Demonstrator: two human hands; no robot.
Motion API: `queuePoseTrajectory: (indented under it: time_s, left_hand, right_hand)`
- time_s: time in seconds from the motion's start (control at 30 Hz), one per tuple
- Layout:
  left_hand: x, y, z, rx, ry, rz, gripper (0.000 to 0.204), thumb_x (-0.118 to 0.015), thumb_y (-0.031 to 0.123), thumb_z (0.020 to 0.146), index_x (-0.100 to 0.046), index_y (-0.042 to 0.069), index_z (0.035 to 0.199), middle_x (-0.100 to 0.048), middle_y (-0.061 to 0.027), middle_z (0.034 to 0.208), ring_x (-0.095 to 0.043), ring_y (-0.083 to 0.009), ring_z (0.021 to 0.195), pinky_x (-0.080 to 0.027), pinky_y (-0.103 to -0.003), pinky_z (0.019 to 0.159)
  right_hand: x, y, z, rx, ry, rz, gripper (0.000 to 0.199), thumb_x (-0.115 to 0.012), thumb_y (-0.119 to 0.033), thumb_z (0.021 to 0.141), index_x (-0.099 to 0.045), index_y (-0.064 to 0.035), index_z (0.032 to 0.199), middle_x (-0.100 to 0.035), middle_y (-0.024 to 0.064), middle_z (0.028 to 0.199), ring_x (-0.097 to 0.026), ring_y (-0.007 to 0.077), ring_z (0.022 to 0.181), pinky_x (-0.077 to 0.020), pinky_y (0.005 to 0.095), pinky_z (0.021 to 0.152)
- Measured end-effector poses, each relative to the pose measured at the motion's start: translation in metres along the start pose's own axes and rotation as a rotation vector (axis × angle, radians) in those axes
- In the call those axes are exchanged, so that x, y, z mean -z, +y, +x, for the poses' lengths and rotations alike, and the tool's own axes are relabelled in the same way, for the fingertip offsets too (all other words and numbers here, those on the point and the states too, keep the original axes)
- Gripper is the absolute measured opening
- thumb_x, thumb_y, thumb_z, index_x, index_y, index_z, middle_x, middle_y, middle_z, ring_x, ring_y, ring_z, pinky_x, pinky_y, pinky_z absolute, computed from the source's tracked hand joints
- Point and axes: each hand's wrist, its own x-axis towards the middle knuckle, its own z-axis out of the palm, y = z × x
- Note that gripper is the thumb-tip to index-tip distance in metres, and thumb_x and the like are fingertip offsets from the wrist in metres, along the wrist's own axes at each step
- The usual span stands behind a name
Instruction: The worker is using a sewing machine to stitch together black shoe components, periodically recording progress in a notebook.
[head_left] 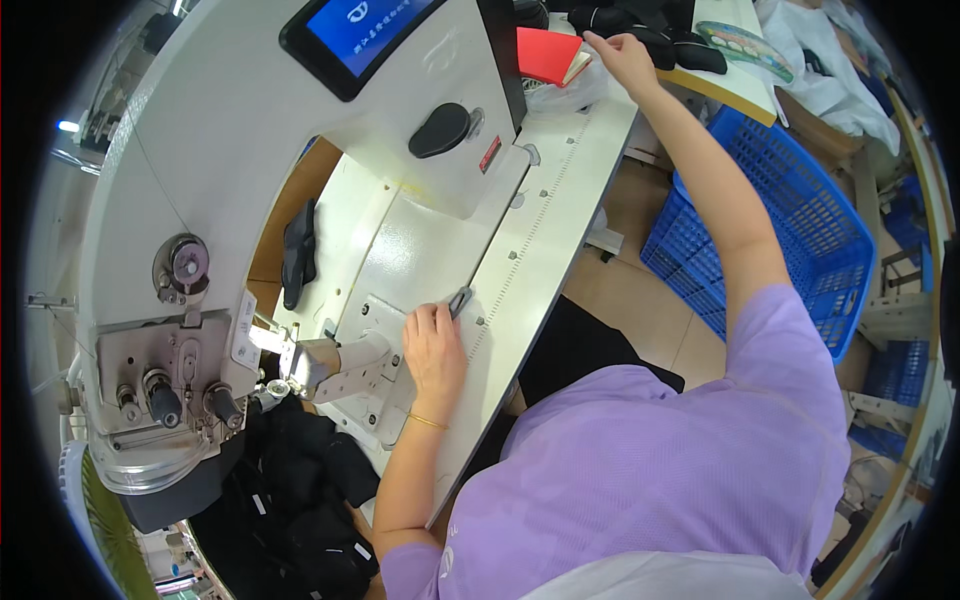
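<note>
My left hand [434,352] lies low over the white sewing machine bed [430,255], fingers curled. From beside its index finger pokes a small grey tool [460,301] that looks like thread snips, apparently gripped. Close by on the left are the machine's cylinder arm [355,362] and needle area. Stretched far to the upper right, my right hand [625,64] has its fingers extended beside several black padded pieces [655,46]. Next to those fingertips is a red booklet [546,55]. No held thing shows in the right hand.
A blue plastic basket [790,200] stands on the floor at the right. Dark cloth pieces [300,490] are heaped below the machine head [165,370]. One black piece [299,255] rests behind the machine arm. A screen [362,35] tops the machine.
</note>
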Motion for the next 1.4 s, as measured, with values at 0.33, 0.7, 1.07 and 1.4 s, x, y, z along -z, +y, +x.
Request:
queuePoseTrajectory:
  time_s: [0.33, 0.7, 1.07, 1.4]
  left_hand:
    - [0.017, -0.023, 0.076, 0.282, 0.155, 0.234, 0.018, -0.055, -0.003, 0.082, -0.052, -0.001, 0.1, -0.052, -0.0185, 0.102, -0.059, -0.0382, 0.083, -0.05, -0.045, 0.069]
    - [0.003, -0.002, 0.028, 0.13, 0.33, -0.232, 0.041, -0.068, 0.01, 0.084, -0.055, -0.003, 0.12, -0.052, -0.0188, 0.126, -0.055, -0.0315, 0.112, -0.049, -0.036, 0.088]
    - [0.035, 0.028, -0.012, 0.9, 0.072, -1.608, 0.073, -0.059, 0.028, 0.096, -0.017, -0.002, 0.148, -0.046, -0.0148, 0.131, -0.055, -0.0226, 0.113, -0.053, -0.037, 0.086]
    - [0.026, 0.004, -0.042, 0.928, 0.238, -1.466, 0.073, -0.06, -0.003, 0.081, -0.022, -0.008, 0.144, -0.052, -0.0208, 0.125, -0.057, -0.0243, 0.113, -0.048, -0.033, 0.094]
  right_hand:
    - [-0.056, -0.017, 0.02, -0.032, -0.517, 0.46, 0.022, -0.072, -0.022, 0.082, -0.07, -0.0007, 0.085, -0.069, 0.0076, 0.068, -0.063, 0.0131, 0.061, -0.0438, 0.0265, 0.067]
    - [0.133, -0.012, -0.141, -0.177, -0.488, 0.858, 0.021, -0.063, -0.011, 0.091, -0.067, 0.001, 0.108, -0.068, 0.0037, 0.097, -0.064, 0.0112, 0.087, -0.0492, 0.0251, 0.077]
    - [0.068, -0.082, -0.362, 0.824, -0.688, 0.521, 0.026, -0.072, -0.003, 0.079, -0.064, 0.0001, 0.103, -0.053, 0.0225, 0.126, -0.057, 0.0342, 0.112, -0.0514, 0.0368, 0.088]
    - [0.047, -0.107, -0.326, 0.937, -0.258, 0.07, 0.029, -0.074, -0.015, 0.078, -0.068, -0.0065, 0.105, -0.057, 0.0156, 0.12, -0.058, 0.0283, 0.089, -0.0486, 0.034, 0.075]
